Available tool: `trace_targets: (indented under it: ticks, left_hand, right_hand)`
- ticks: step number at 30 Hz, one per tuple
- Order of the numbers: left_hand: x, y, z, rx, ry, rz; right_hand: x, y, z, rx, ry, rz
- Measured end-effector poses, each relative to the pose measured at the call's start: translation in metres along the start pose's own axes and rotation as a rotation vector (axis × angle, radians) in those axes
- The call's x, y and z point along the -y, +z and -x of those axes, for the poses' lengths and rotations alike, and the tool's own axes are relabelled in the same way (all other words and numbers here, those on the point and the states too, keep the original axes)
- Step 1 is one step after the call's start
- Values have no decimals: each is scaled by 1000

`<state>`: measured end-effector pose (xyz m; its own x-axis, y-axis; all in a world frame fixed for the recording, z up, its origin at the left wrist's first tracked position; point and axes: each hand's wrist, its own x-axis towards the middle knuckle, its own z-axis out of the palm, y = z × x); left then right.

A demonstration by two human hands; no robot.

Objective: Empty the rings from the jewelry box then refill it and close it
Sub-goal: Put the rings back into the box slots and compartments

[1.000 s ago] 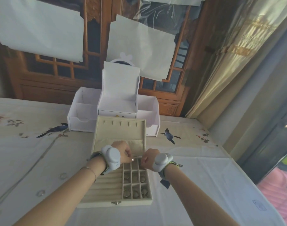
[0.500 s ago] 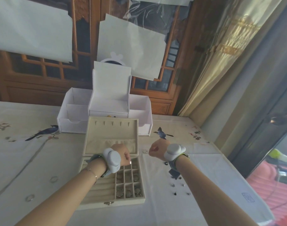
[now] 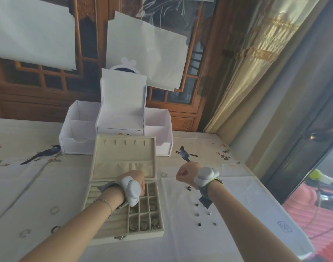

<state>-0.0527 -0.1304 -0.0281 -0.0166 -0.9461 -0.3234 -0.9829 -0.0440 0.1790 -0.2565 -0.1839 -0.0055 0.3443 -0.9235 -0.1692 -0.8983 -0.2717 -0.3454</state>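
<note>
The beige jewelry box (image 3: pixel 105 238) lies open on the table, its lid (image 3: pixel 124 154) tipped back. Several rings (image 3: pixel 144 224) sit in its grid compartments at the right. My left hand (image 3: pixel 137 177) reaches down into the top compartments with its fingers curled; the fingertips are hidden, so I cannot tell whether they hold anything. My right hand (image 3: pixel 185 173) hovers to the right of the box, curled into a loose fist. A silver ring (image 3: pixel 164 174) lies on the cloth just left of it. Three more rings (image 3: pixel 54 209) lie left of the box.
A white desk organizer (image 3: pixel 76 140) stands just behind the box lid. Several small jewelry pieces (image 3: pixel 196 214) are scattered on the cloth under my right forearm. The table's right edge (image 3: pixel 271 188) runs beside a curtain and a dark door.
My right hand has moved from the box out to the right over the cloth. My left hand has stayed over the top compartments and dipped lower. The camera has turned slightly right.
</note>
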Motion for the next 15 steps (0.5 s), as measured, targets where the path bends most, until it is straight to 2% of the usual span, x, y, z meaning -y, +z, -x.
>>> trace_targets:
  ticks: [7, 15]
  left_hand:
    - [2, -3, 3, 32, 34, 74]
    - [27, -28, 22, -177, 51, 226]
  right_hand:
    - [-1, 12, -18, 11, 27, 19]
    - [21, 23, -45, 21, 8, 87]
